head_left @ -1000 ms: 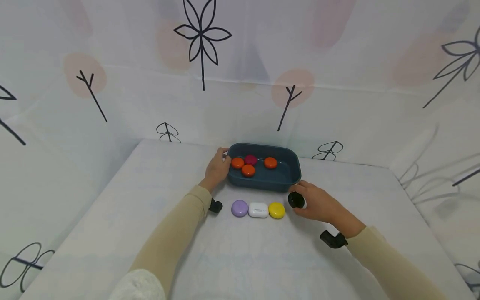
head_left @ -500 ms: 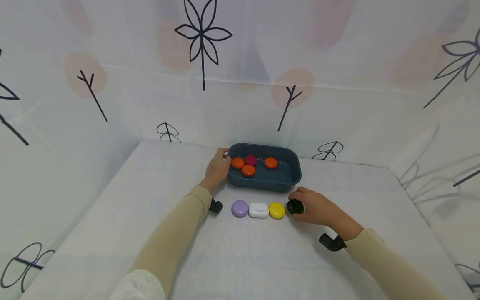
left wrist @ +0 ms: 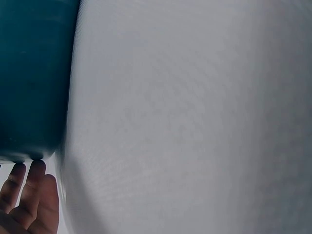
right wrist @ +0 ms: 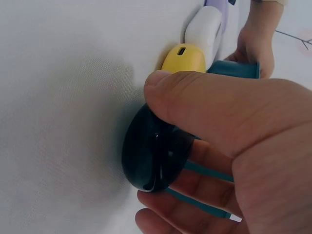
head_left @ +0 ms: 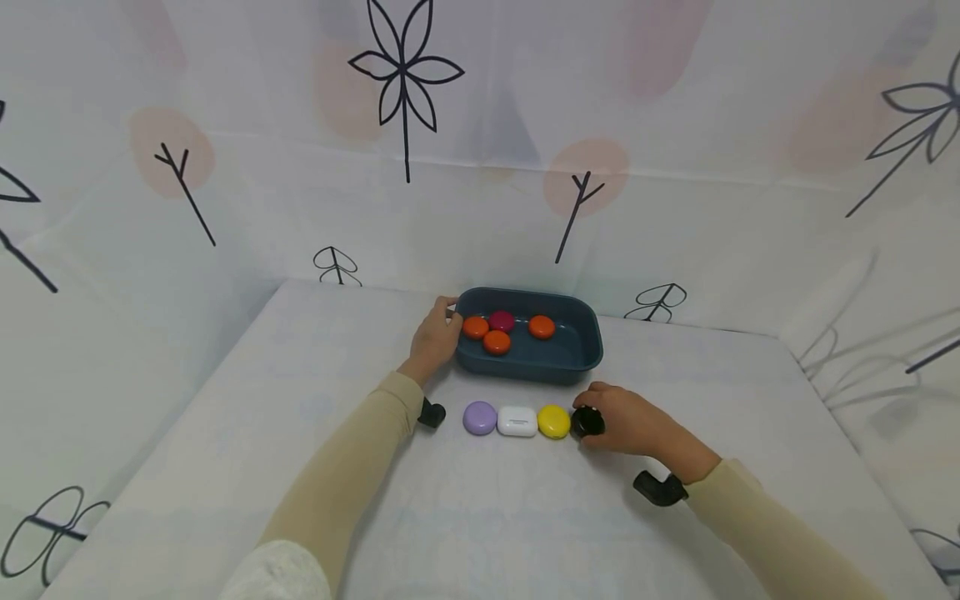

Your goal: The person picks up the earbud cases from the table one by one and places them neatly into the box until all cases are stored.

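My right hand point(head_left: 626, 421) holds a glossy black earbud case point(right wrist: 155, 146) between thumb and fingers, close over the white table at the right end of a row. Left of it in that row lie a yellow earbud case point(head_left: 554, 422) with a charging port, a white case point(head_left: 517, 422) and a purple case point(head_left: 480, 418). My left hand point(head_left: 435, 337) rests at the left end of a dark teal box point(head_left: 525, 367); in the left wrist view its fingertips point(left wrist: 36, 168) touch the box's outer wall.
Inside the box lie three rounded orange pieces point(head_left: 542, 327) and one crimson piece point(head_left: 502, 321). The box stands at the back of the table point(head_left: 450, 517), near a white patterned cloth backdrop point(head_left: 480, 208).
My right hand has moved down and slightly left with the black case, from beside the box's front corner to beside the yellow case. The left hand stays at the box.
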A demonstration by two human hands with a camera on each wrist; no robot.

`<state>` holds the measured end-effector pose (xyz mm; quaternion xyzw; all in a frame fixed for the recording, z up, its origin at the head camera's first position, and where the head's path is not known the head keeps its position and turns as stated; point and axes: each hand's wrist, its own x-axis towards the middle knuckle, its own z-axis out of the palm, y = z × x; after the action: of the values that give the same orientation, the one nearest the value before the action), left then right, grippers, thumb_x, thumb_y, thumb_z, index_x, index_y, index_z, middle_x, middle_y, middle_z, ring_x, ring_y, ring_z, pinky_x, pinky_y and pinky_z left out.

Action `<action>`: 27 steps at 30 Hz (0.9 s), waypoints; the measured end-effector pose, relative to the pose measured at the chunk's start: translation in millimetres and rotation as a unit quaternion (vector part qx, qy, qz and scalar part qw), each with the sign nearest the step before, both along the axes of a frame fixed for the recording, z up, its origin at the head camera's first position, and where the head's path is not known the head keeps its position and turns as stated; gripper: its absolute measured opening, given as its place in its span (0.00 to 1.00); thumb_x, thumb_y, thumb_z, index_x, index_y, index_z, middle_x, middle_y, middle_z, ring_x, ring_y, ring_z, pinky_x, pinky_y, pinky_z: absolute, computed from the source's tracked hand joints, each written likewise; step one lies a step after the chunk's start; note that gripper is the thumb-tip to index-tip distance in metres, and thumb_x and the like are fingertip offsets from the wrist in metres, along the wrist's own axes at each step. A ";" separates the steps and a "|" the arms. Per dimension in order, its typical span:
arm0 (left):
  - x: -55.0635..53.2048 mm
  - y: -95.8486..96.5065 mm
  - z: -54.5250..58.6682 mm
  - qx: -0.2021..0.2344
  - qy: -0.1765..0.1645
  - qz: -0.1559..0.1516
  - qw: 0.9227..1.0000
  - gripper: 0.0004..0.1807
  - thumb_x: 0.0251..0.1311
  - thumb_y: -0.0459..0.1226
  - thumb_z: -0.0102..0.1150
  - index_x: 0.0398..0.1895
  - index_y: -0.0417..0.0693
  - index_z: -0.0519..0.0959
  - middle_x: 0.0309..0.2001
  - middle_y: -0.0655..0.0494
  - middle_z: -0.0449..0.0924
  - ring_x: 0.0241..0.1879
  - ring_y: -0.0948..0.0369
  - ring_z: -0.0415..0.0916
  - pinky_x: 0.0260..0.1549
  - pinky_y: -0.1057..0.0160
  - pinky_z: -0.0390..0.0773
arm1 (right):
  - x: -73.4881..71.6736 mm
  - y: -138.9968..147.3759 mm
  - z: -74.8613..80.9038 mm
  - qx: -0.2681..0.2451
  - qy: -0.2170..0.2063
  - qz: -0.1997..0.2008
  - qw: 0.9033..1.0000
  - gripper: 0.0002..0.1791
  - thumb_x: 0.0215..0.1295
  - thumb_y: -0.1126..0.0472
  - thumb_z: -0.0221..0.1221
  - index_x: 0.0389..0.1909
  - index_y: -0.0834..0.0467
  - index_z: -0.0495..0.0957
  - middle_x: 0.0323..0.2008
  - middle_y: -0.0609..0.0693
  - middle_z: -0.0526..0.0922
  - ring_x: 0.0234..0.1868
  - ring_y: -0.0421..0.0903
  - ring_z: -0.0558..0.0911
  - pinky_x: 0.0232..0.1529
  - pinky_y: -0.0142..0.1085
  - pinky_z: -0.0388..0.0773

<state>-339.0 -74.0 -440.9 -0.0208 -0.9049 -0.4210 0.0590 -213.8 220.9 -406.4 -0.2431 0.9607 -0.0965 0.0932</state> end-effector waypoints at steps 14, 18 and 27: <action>0.4 1.2 1.1 0.001 -0.001 0.005 1.000 0.22 0.59 0.46 0.37 0.58 0.58 0.60 0.51 0.54 0.73 0.48 0.56 0.71 0.46 0.56 0.69 | 2.6 -0.6 0.5 -0.015 -0.010 0.006 1.000 0.27 0.37 0.51 0.68 0.43 0.53 0.75 0.39 0.46 0.75 0.38 0.41 0.73 0.43 0.38 0.73; 0.1 0.7 0.0 0.001 0.001 0.004 1.000 0.22 0.59 0.46 0.37 0.58 0.59 0.60 0.50 0.54 0.73 0.47 0.56 0.71 0.45 0.56 0.69 | 2.4 -0.9 1.3 -0.016 0.008 0.001 1.000 0.27 0.39 0.48 0.66 0.44 0.50 0.75 0.43 0.46 0.74 0.41 0.42 0.73 0.45 0.40 0.73; 0.8 -0.2 0.2 0.001 0.008 -0.001 1.000 0.22 0.59 0.45 0.37 0.58 0.58 0.60 0.50 0.54 0.73 0.47 0.56 0.71 0.45 0.55 0.69 | 2.2 -0.7 7.5 -0.055 0.032 0.000 0.998 0.27 0.43 0.45 0.62 0.47 0.49 0.73 0.47 0.45 0.73 0.46 0.46 0.73 0.45 0.44 0.72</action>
<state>-338.2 -74.3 -440.7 -0.0250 -0.9038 -0.4221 0.0661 -211.6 220.3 -398.9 -0.2507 0.9564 -0.1412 0.0493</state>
